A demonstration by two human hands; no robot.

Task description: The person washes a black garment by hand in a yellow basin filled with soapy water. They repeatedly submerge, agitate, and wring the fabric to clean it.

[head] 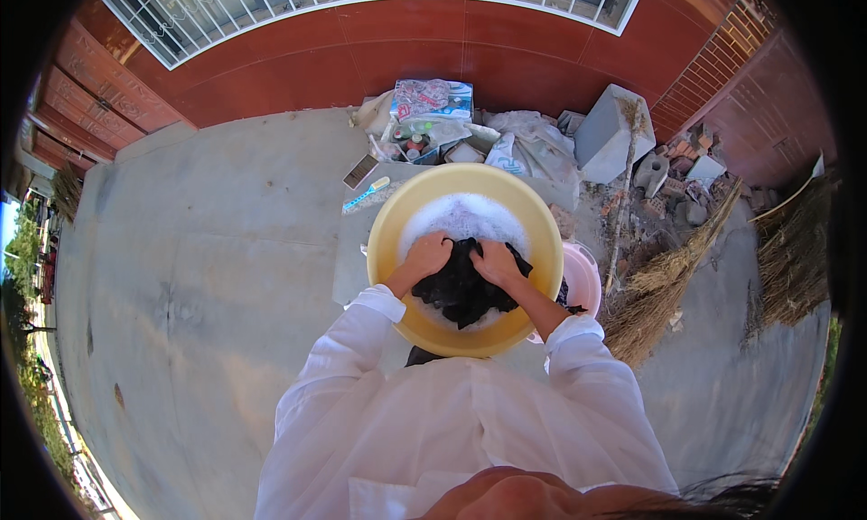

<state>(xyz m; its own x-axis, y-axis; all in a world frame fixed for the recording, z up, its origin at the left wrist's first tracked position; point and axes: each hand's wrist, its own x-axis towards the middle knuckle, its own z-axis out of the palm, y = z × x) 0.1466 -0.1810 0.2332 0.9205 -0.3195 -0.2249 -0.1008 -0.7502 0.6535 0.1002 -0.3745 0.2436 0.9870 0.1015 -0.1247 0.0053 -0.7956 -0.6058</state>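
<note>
A yellow plastic basin (383,249) stands before me, with white suds (464,215) floating in its far half. Both my hands are inside it, gripping a wet black cloth (464,286). My left hand (429,252) pinches the cloth's upper left part, its fingers closed on it. On the other side, my right hand (496,262) holds the upper right part, a short gap from the left. The cloth hangs between and below them in the basin; its lower folds rest in foam. What kind of garment it is I cannot tell.
A pink basin (584,276) with dark cloth sits right of the yellow one. Beyond lie a blue-handled brush (369,192), a small dark rectangular tray (360,172), bags with bottles (414,144) and a white sack (528,137). Straw brooms (667,276) and broken bricks (677,174) lie to the right.
</note>
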